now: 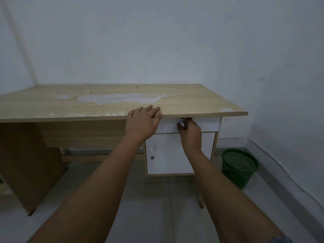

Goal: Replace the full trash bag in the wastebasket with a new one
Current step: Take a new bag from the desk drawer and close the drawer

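Note:
A green mesh wastebasket [238, 167] stands on the floor to the right of the desk, near the wall; I see no bag in it. My left hand [142, 122] lies flat with straight fingers on the front edge of the wooden desk top [192, 102]. My right hand [190, 131] pinches the small white knob [182, 124] of the white drawer [208, 124] just under the desk top. The drawer front sits flush or nearly so. No trash bag shows anywhere in view.
Below the drawer is a white cabinet door [166, 155] with a knob and a keyhole. The desk top has peeled patches. A cable [273, 155] runs along the right wall's base. Tiled floor lies in front of the desk.

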